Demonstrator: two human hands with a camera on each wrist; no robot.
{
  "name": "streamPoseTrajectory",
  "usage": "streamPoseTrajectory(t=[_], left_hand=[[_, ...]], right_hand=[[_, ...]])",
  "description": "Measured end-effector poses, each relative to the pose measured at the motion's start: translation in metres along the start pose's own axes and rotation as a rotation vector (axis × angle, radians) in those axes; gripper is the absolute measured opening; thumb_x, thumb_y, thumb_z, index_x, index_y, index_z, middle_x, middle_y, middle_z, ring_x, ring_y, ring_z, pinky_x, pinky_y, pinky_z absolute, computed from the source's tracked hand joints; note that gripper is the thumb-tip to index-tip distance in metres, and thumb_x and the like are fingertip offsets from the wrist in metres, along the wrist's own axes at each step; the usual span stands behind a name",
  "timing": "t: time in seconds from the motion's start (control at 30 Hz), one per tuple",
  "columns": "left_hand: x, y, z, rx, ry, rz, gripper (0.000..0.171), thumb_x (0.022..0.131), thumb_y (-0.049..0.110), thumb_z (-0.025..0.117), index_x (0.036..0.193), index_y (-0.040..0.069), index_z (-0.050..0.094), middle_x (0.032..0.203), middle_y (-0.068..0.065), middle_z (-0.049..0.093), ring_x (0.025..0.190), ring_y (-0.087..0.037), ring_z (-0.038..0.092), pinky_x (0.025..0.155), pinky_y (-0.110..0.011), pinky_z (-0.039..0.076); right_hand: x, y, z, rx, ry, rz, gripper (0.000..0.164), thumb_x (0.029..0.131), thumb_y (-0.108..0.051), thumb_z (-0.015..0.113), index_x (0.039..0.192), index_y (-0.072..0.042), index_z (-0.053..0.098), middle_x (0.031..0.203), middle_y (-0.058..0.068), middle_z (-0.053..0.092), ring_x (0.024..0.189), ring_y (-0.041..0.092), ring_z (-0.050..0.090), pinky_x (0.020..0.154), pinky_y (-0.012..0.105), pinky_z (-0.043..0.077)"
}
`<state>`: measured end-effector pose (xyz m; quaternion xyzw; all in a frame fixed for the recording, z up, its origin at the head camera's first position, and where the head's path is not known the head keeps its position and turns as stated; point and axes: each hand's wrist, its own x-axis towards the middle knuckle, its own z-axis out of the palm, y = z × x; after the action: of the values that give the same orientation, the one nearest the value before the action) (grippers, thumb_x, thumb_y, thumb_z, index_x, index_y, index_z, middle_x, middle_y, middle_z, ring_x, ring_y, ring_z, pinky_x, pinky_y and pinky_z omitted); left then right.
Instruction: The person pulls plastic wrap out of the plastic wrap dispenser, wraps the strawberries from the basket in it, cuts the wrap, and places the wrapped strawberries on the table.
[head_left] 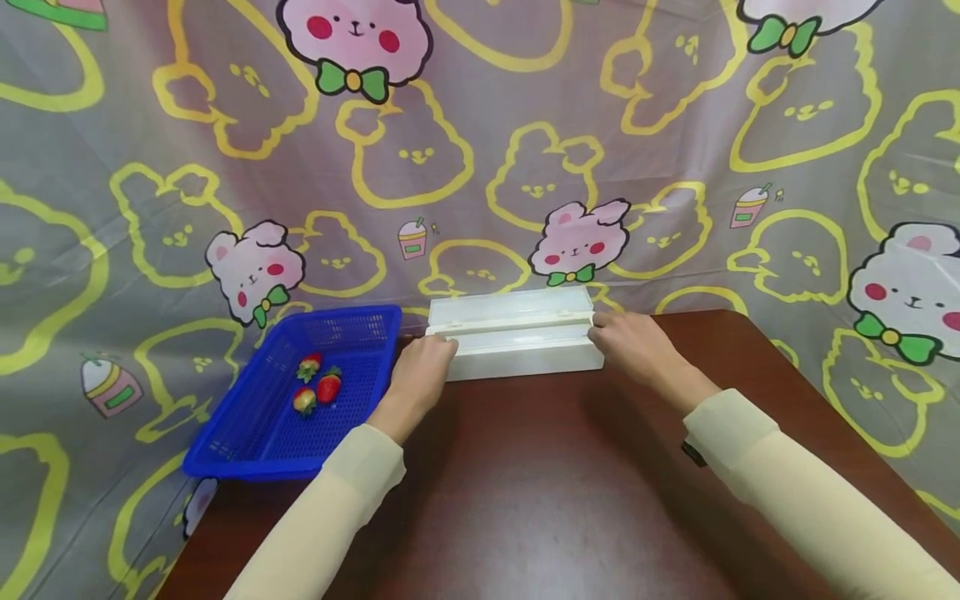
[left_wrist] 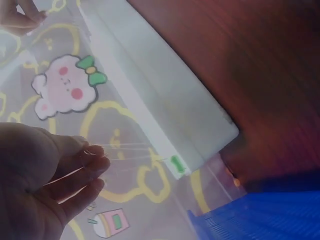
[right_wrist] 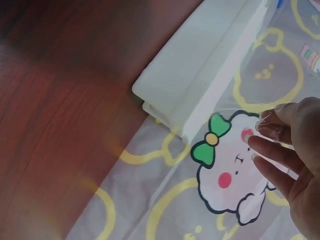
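A long white cling film box [head_left: 525, 360] lies at the back of the table, its lid [head_left: 510, 307] raised along the far side. At the box's left end, my left hand [head_left: 420, 371] pinches clear cling film [left_wrist: 127, 147] between thumb and fingers; the film runs in fine creases toward the box. My right hand [head_left: 637, 346] is at the opposite end. In the right wrist view, its thumb and index finger pinch a crumpled bit of the same see-through film [right_wrist: 271, 122], the other fingers loosely bent. Most of the film barely shows against the patterned cloth.
Left of the box stands a blue plastic basket [head_left: 213, 433] holding three strawberries [head_left: 328, 386]. Both stand on a dark brown wooden table [head_left: 540, 483]. A grey cloth [head_left: 480, 108] with cartoon bears and yellow outlines hangs right behind the table's far edge.
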<state>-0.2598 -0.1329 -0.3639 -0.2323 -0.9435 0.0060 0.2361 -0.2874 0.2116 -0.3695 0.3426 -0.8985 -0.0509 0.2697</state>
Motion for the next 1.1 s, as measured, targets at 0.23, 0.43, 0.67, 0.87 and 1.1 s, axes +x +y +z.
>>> streamPoseTrajectory(t=[0.23, 0.43, 0.67, 0.87, 1.1], left_hand=[[-0.014, 0.004, -0.012, 0.019, 0.038, 0.074, 0.017, 0.086, -0.012, 0.063, 0.082, 0.004, 0.068, 0.076, -0.014, 0.068, 0.070, -0.036, 0.069, 0.062, -0.048, 0.056], [-0.022, 0.005, -0.021, 0.005, 0.060, 0.111, 0.018, 0.086, -0.014, 0.064, 0.084, 0.003, 0.070, 0.078, -0.014, 0.069, 0.071, -0.034, 0.068, 0.065, -0.047, 0.057], [-0.044, 0.010, -0.024, -0.012, 0.091, 0.173, 0.018, 0.088, -0.013, 0.067, 0.083, 0.004, 0.069, 0.081, -0.011, 0.070, 0.070, -0.032, 0.068, 0.064, -0.046, 0.056], [-0.061, 0.015, -0.026, 0.002, 0.088, 0.201, 0.016, 0.089, -0.011, 0.068, 0.090, 0.004, 0.071, 0.083, -0.010, 0.072, 0.073, -0.029, 0.068, 0.071, -0.044, 0.057], [-0.077, 0.020, -0.032, 0.023, 0.069, 0.221, 0.017, 0.086, -0.012, 0.070, 0.091, 0.004, 0.070, 0.079, -0.008, 0.070, 0.073, -0.027, 0.067, 0.076, -0.042, 0.055]], right_hand=[[-0.013, -0.008, -0.013, -0.002, 0.053, -0.057, 0.022, 0.076, 0.011, 0.076, 0.074, -0.008, 0.066, 0.073, 0.003, 0.053, 0.065, 0.021, 0.052, 0.056, 0.034, 0.047], [-0.020, -0.010, -0.023, -0.026, 0.074, -0.088, 0.020, 0.075, 0.009, 0.080, 0.080, -0.007, 0.069, 0.082, 0.005, 0.063, 0.076, 0.024, 0.061, 0.065, 0.035, 0.052], [-0.037, -0.018, -0.030, 0.010, 0.072, -0.169, 0.020, 0.075, 0.010, 0.079, 0.089, -0.003, 0.071, 0.094, 0.007, 0.070, 0.086, 0.025, 0.067, 0.074, 0.039, 0.057], [-0.050, -0.025, -0.033, 0.012, 0.037, -0.195, 0.025, 0.073, 0.008, 0.081, 0.095, -0.002, 0.073, 0.101, 0.010, 0.075, 0.099, 0.028, 0.070, 0.090, 0.043, 0.056], [-0.059, -0.033, -0.041, 0.010, -0.004, -0.231, 0.036, 0.069, 0.002, 0.089, 0.102, -0.002, 0.074, 0.108, 0.012, 0.075, 0.106, 0.030, 0.069, 0.093, 0.044, 0.056]])
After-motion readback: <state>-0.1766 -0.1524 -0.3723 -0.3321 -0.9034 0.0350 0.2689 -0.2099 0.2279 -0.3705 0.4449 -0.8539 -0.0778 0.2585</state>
